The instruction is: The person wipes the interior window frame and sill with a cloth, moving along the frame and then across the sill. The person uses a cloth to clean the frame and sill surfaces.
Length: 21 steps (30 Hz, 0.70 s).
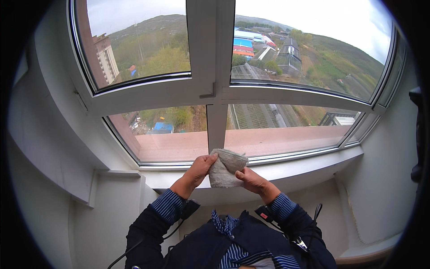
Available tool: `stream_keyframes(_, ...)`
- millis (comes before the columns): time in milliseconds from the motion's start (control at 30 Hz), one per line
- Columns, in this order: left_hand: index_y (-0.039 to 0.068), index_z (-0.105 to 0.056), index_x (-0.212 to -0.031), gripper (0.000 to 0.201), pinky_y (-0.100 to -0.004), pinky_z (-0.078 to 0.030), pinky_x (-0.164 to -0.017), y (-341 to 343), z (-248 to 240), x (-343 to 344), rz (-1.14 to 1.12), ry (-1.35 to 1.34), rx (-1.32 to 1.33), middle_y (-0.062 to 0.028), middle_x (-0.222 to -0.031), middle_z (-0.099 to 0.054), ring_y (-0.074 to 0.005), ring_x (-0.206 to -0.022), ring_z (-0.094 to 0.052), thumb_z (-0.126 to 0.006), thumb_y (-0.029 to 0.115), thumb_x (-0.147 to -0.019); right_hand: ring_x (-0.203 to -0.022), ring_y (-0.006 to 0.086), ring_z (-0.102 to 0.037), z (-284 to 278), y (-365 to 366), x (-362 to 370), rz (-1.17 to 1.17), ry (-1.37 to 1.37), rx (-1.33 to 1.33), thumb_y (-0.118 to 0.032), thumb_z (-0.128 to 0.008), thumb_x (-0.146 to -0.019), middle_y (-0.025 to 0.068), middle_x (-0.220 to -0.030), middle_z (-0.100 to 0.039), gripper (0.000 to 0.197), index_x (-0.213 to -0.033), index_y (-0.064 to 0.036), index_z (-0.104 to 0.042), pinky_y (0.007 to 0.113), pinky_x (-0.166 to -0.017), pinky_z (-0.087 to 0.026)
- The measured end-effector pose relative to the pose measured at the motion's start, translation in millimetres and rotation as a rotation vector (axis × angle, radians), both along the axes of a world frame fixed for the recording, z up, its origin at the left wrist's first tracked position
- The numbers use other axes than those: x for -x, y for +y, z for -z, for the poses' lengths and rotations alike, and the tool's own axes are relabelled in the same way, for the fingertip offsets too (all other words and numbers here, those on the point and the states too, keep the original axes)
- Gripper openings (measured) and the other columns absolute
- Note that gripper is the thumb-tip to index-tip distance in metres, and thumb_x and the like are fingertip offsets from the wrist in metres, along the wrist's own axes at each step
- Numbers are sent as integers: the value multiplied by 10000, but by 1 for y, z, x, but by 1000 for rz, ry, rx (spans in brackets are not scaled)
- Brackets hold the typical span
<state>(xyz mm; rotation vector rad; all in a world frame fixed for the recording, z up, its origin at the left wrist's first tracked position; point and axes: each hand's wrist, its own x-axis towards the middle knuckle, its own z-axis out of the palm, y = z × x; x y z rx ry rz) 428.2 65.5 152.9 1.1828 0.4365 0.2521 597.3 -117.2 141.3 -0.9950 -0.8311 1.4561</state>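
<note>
Window bay, pale walls; folded cloth (226, 174) between two hands

Background: white-framed window (148, 103) with panes above and below a crossbar, hills and roofs outside. Window handle (208, 93) sits by the central post. White sill (304, 172) runs below the glass; pale wall (376, 148) on the right.

Cloth: grey, thick, apparently folded in layers. It is held in front of the person's chest, overlapping the foot of the central post and the sill edge in this view. Contact with either: cannot tell.

Left hand (197, 172): grips the cloth's left edge near its upper corner, thumb on the near face. Remaining fingers mostly hidden behind the fabric; the hold reads as a pinch.

Right hand (255, 181): pinches the right edge lower down, thumb lying on the near face. Its other fingers look bent together behind; exact spacing cannot be told.

Reasoning: one hand on each side probably keeps the layers together and stops the soft fabric sagging. Thumbs on top likely give control of the fold. Holding it close in, elbows bent, presumably keeps both grips in sight.
</note>
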Motion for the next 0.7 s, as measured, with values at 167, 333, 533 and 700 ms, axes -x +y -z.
stream_keyframes(167, -41, -650, -1277, 508, -312, -542, -981, -11, -12, -16, 262, -33, -111, -67, -1122, -737, -152, -1049, -685, -580, 423, -1083, -1249, 217, -627, 8, -8, -16, 105, 195, 46, -403, -688, -1019, 100, -1362, -637, 615, -1469, -28, -500, 376, -1073, -530)
stream_keyframes(333, 4, -674, -1168, 350, -287, -564, -799, -2, -11, -20, 56, 138, -400, -61, -976, -733, -127, -872, -687, -585, 334, -1093, -1208, 160, -609, -15, -18, -39, 366, 31, 47, -317, -657, -1056, 48, -1319, -656, 470, -1418, -28, -577, 327, -1038, -511)
stream_keyframes(533, -21, -661, -1030, 225, -301, -560, -736, 20, -38, -4, -319, 4, -811, -86, -884, -713, -151, -786, -679, -629, 201, -1055, -1039, 157, -664, -125, -20, -125, 1285, -801, -636, -159, -589, -1093, 84, -1145, -731, 286, -1302, 25, -656, 316, -929, -529)
stream_keyframes(700, -29, -656, -998, 178, -355, -543, -736, 25, -85, -14, -528, -131, -1202, -145, -942, -646, -250, -829, -665, -668, 148, -1006, -1338, 349, -511, -161, 48, -149, 1394, -1719, -699, 88, -662, -820, 172, -1464, -503, 615, -1414, -65, -616, 440, -1139, -392)
